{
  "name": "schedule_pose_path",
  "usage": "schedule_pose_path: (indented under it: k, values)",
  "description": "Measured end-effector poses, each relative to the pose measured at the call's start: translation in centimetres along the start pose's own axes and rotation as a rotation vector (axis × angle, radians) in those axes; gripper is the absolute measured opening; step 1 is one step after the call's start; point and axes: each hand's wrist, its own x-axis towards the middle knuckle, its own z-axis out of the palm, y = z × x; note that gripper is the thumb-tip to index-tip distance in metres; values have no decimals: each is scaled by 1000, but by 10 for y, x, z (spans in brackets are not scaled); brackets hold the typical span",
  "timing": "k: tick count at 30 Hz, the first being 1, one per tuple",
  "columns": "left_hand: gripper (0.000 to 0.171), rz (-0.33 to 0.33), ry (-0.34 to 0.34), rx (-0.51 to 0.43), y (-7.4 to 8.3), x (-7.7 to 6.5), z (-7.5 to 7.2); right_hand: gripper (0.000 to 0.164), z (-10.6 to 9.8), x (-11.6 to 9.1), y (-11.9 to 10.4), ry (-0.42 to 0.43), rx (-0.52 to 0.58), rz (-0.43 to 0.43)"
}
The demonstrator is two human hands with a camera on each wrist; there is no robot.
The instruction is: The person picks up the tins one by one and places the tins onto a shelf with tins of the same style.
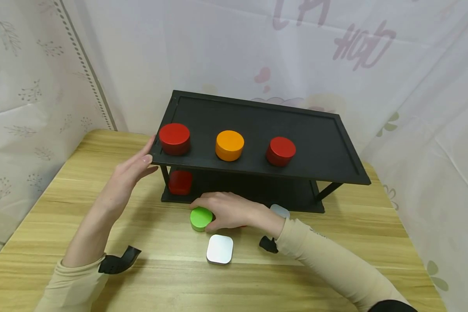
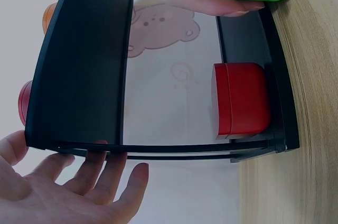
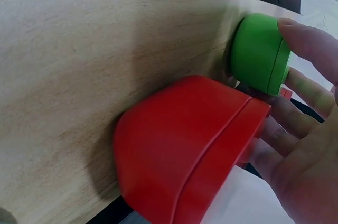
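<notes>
My right hand (image 1: 232,211) pinches a round green tin (image 1: 201,219) between thumb and fingers, on the wood in front of a black two-tier shelf (image 1: 304,130). Beside that hand, a larger red tin (image 3: 179,145) shows in the right wrist view; the arm mostly covers it in the head view. My left hand (image 1: 126,175) touches the shelf's left end at the upper tier, its fingers (image 2: 132,187) extended and spread. On the upper tier stand a red round tin (image 1: 174,138), an orange one (image 1: 229,145) and another red one (image 1: 281,151).
A red squarish tin (image 1: 180,182) sits on the lower tier at the left. A silver square tin (image 1: 220,249) lies nearer me on the wooden table (image 1: 171,281). Another silver tin (image 1: 280,211) is partly hidden behind my right wrist. A white patterned cloth (image 1: 218,52) hangs behind the shelf.
</notes>
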Motion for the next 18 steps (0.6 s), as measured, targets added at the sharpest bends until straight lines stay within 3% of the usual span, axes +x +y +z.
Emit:
schedule_pose_path:
  k: [18]
  values:
    - [46,-9,-1,-2,1,0,1,54,-6,-4,1,39,5,1]
